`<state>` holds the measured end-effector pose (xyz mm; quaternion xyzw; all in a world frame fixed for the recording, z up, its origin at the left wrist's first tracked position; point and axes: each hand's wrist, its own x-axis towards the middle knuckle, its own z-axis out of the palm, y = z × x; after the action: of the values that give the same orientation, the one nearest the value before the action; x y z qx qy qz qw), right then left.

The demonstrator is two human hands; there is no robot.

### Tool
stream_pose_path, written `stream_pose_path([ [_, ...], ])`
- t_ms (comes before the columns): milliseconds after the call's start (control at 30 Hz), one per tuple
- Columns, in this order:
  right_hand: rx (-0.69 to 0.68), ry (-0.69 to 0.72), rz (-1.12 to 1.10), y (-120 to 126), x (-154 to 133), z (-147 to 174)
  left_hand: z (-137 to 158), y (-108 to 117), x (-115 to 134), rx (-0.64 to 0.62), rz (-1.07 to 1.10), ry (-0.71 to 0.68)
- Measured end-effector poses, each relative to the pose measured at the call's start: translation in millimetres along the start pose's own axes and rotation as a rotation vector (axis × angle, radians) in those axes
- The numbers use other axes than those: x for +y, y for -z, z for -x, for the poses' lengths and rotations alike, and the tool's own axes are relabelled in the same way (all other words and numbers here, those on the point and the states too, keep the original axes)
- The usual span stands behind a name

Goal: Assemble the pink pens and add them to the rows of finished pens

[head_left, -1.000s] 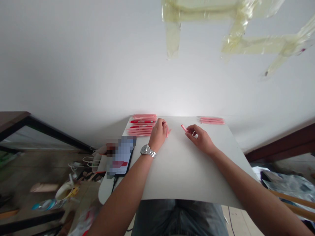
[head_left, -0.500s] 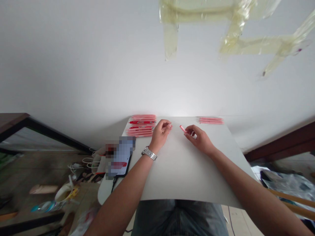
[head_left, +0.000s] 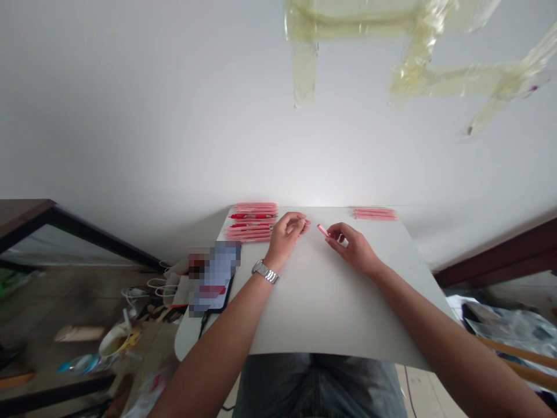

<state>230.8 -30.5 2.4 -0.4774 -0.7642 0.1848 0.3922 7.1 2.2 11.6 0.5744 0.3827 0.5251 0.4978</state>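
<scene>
My right hand point(head_left: 352, 248) pinches a slim red-and-white pen point(head_left: 322, 230) between thumb and fingers, its visible end slanting up and left over the white table point(head_left: 331, 307). Just left of it, my left hand point(head_left: 285, 237) has its fingers curled and pressed together; whatever they hold, if anything, is too small to make out. The two hands are apart. Beside my left hand lies a row of pale pink wrapped pens point(head_left: 249, 234), with bright red pens point(head_left: 250, 216) among them. A smaller bundle of pink pens point(head_left: 375, 214) rests at the far right of the table.
A phone with a blurred screen point(head_left: 215, 278) and a cable lies on the table's left edge. The wall with yellowed tape point(head_left: 365, 23) rises right behind the table. On the floor at left are a cup point(head_left: 114, 339), a plastic bottle point(head_left: 85, 364) and cables.
The fingertips of my left hand have shifted slightly right, towards the pen. My right hand keeps its pinch on the pen almost in place.
</scene>
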Motion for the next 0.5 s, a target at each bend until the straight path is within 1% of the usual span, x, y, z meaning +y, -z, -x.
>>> stream_pose_path([
  [100,-0.001,-0.005,0.006,0.4,-1.7,-0.5,-1.0,0.3,-0.3,0.009,-0.002,-0.011],
  [300,0.003,-0.008,0.003,1.1,-1.6,-0.2,-4.0,6.6,0.0,0.092,-0.097,-0.065],
  [367,0.008,-0.007,0.0,1.0,-0.7,0.3,-4.3,12.0,1.9,0.115,-0.232,-0.115],
  [433,0.009,-0.008,-0.003,0.9,0.2,0.7,-4.7,18.3,3.9,0.169,-0.485,-0.194],
  [467,0.008,-0.009,-0.004,0.7,0.5,0.9,-5.0,21.3,4.7,0.183,-0.599,-0.212],
  [500,0.007,-0.009,-0.004,0.6,0.8,1.0,-5.2,23.8,5.2,0.197,-0.667,-0.214],
])
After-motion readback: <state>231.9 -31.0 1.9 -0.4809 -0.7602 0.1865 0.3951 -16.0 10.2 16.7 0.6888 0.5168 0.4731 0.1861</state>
